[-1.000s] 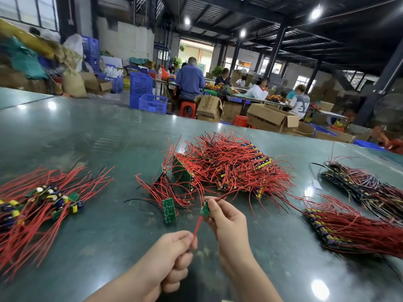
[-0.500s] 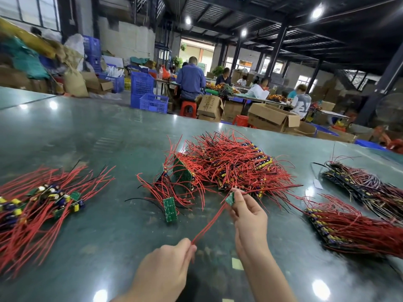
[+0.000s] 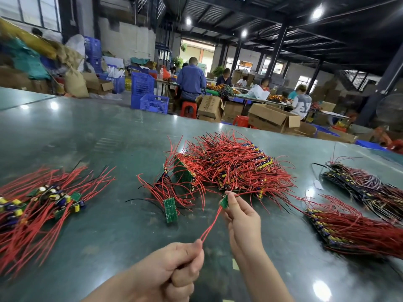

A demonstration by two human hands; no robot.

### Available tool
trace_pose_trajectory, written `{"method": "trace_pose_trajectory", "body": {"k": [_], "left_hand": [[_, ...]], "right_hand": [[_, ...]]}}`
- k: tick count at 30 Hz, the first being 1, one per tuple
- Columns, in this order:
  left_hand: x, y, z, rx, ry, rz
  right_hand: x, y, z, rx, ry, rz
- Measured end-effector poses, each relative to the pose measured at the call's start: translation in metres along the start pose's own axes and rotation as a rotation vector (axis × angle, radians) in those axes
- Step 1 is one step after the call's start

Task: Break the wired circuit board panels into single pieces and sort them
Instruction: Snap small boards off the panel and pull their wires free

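My right hand [image 3: 243, 216] pinches a small green single board [image 3: 224, 201] just above the table. Its red wires [image 3: 210, 225] run down-left into my left hand [image 3: 174, 264], which grips their ends in a curled fist. Another red wire runs from the board to the right, toward the pile. Behind lies a big heap of wired panels [image 3: 229, 168] with red leads. A loose green board [image 3: 170, 209] lies flat left of my right hand. A spread of separated single pieces [image 3: 43, 201] with capacitors covers the left side of the table.
The dark green glossy table [image 3: 98, 136] holds two more rows of wired panels at the right [image 3: 353, 227] and far right [image 3: 357, 184]. Beyond the table stand blue crates [image 3: 150, 101] and cardboard boxes [image 3: 272, 118], and several people sit at another bench.
My right hand carried the small board up and to the right, away from my left hand. The red wires between the hands are now drawn out straight and long.
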State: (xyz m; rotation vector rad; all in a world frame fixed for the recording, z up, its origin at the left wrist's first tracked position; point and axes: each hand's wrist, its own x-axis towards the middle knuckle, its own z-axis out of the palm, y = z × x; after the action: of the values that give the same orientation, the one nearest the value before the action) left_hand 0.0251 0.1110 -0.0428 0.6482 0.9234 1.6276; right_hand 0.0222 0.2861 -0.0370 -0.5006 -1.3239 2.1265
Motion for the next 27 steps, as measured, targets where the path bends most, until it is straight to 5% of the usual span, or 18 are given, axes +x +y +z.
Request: {"method": "trace_pose_trajectory", "body": {"k": [3,8,14,21,27], "left_hand": [[0.000,0.001,-0.002,0.229,0.066,-0.078],[0.001,0.009,-0.011,0.153,0.424,-0.040],[-0.017,0.015,-0.020,0.146,0.023,0.002],[-0.004,0.011,-0.028,-0.005,0.296,0.192],[0.007,0.003,-0.016,0.007,0.537,0.268]], "right_hand": [[-0.002,-0.002,0.001,-0.057,-0.038,-0.050],[-0.018,0.002,0.009,-0.211,-0.278,-0.025],[-0.021,-0.007,0.010,-0.138,-0.474,0.111],[-0.037,-0.004,0.016,-0.343,-0.686,0.059],[-0.035,-0.004,0.015,-0.346,-0.587,0.009]]}}
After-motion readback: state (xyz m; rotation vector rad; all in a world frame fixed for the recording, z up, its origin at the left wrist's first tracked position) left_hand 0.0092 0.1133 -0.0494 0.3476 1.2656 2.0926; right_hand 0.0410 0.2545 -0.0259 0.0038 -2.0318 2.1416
